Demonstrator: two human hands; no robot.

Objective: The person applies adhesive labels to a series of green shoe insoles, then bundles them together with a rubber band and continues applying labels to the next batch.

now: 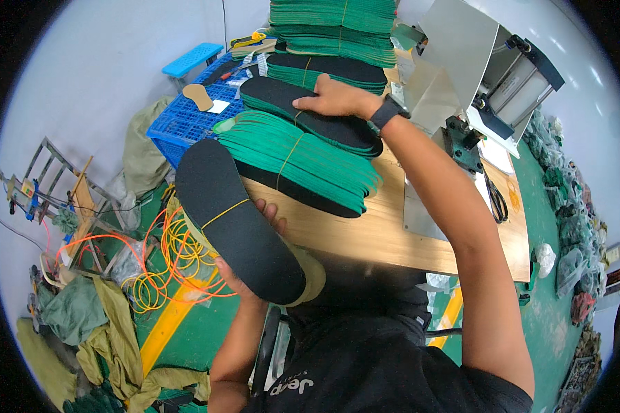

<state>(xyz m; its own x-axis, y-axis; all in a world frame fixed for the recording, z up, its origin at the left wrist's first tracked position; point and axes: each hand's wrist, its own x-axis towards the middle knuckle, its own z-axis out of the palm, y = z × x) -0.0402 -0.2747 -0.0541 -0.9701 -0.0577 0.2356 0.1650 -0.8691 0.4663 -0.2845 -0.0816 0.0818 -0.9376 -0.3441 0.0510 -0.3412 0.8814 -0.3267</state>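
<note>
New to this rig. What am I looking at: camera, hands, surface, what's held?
There is no robot here: the hands are a person's own, bare. The one picture comes from a wide fisheye camera on their head, looking down, so straight edges bend near the rim.

The left hand holds a black-topped bundle of what look like insoles, with a yellow band around it. The right hand is on another bundle; whether it grips is unclear.

On the wooden table are also a green bundle and, at the back, a tall green stack.
</note>
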